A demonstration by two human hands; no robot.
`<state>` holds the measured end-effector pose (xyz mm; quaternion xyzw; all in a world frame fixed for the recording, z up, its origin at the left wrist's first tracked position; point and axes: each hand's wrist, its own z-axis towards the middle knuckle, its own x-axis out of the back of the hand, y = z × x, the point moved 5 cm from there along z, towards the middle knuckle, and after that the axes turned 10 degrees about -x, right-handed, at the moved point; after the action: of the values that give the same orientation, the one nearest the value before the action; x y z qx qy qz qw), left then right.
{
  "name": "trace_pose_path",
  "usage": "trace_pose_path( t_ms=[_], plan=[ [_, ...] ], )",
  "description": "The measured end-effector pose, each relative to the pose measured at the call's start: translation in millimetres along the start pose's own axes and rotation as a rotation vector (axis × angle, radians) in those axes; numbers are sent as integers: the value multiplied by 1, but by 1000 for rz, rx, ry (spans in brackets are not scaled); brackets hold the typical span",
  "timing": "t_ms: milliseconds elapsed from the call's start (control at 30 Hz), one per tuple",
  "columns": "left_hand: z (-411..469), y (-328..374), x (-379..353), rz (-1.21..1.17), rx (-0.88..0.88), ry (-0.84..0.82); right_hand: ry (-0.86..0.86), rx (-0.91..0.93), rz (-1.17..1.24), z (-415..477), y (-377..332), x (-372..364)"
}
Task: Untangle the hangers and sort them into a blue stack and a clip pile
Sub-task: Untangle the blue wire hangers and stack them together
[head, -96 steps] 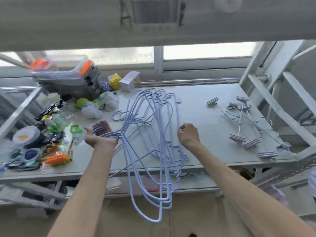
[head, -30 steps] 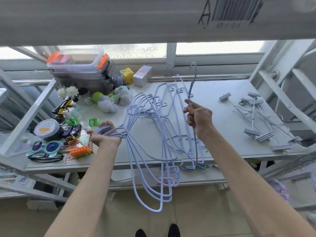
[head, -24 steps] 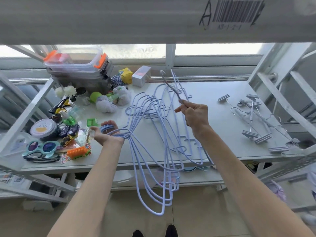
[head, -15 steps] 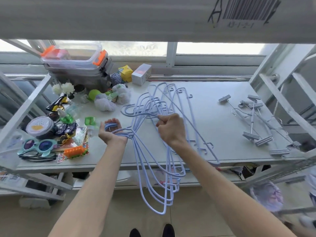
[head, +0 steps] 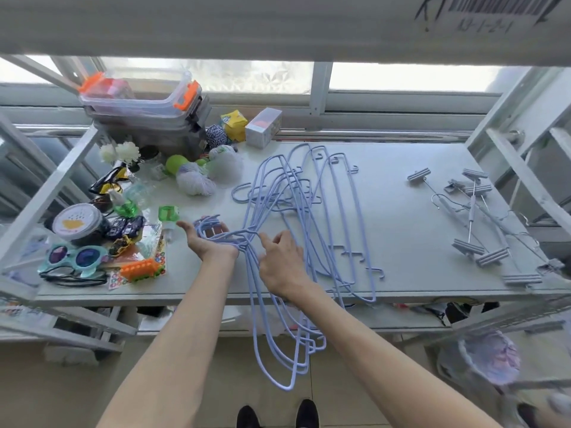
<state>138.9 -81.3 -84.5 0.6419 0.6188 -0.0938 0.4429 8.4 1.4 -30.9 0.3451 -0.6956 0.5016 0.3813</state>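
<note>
Across my left hand (head: pixel 210 240) lie the hooks of the stacked blue hangers (head: pixel 304 347), my fingers curled round them. My right hand (head: pixel 282 267), forefinger out, touches their necks and grips nothing. Beyond it, loose blue hangers (head: pixel 279 188) lie tangled, unsorted. Far to its right, the clip hangers (head: pixel 472 217) are piled.
</note>
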Motion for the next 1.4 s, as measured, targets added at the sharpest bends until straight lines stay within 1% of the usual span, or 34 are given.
trace_pose_path(
  t_ms=[67, 167, 300, 400, 467, 567, 667, 733, 833, 967, 1067, 1200, 1400],
  plan=[
    [-2, -1, 2, 35, -12, 22, -87, 3, -24, 2, 0, -3],
    [-1, -2, 3, 60, -37, 10, -211, 9, 120, 3, -1, -13],
    [0, -1, -1, 82, -44, 8, -179, 31, 193, 4, -3, -14],
    [-5, 0, -9, 108, -58, 44, -161, 7, 244, 5, -2, -13],
    [-8, 0, -12, 157, -55, 79, -178, -24, 273, 3, -1, -14],
    [-12, -2, -11, 178, -24, 110, -227, -29, 287, 0, -2, -17],
    [-12, -5, -4, 99, 39, 82, -248, -1, 250, -3, -2, -16],
    [-14, -6, 0, 100, 85, 60, -253, 10, 227, -7, -2, -16],
    [-20, -3, 1, 175, 119, 54, -234, 34, 183, -12, -3, -17],
    [-25, 1, -3, 113, 132, 33, -171, 74, 114, -15, -6, -17],
    [-25, 5, -2, 131, 151, 45, -103, 93, 45, -22, -7, -20],
    [-22, 9, -3, 185, 153, 71, 7, 70, 90, -32, -6, -20],
    [-25, 10, -4, 206, 128, 72, -3, 95, 93, -32, -7, -22]
  ],
)
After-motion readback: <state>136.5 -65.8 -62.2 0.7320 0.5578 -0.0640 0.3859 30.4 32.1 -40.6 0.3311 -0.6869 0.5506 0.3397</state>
